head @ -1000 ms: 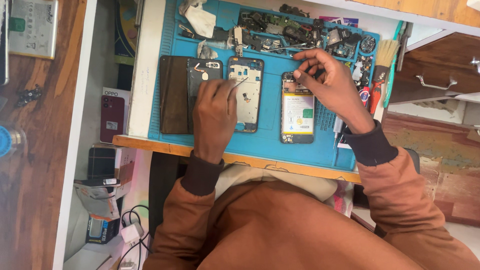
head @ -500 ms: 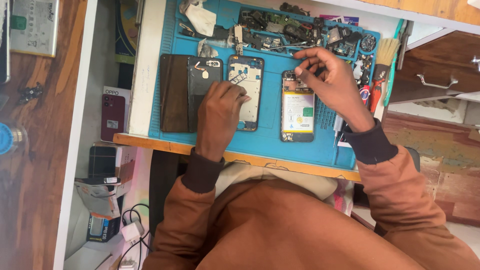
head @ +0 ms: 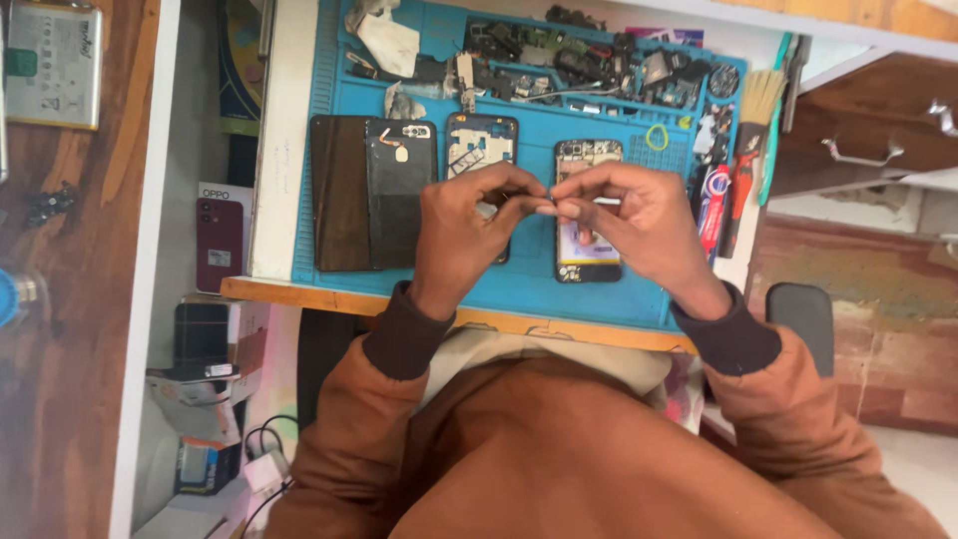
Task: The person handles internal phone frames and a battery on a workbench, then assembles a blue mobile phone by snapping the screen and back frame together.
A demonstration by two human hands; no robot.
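My left hand and my right hand meet fingertip to fingertip above the blue repair mat, pinching a tiny part too small to make out. Under my left hand lies an opened phone frame, with its lower half hidden. Beneath my right hand sits another opened phone showing a yellow-edged battery. To the left lie a black back cover and a dark panel.
Several loose phone parts fill the mat's top trays. A brush and small tools lie at the mat's right edge. A maroon phone box rests left of the desk, and a wooden surface runs along the far left.
My right hand left the right phone's top and my left hand lifted off the middle phone. Both came together in the middle, fingertips touching.
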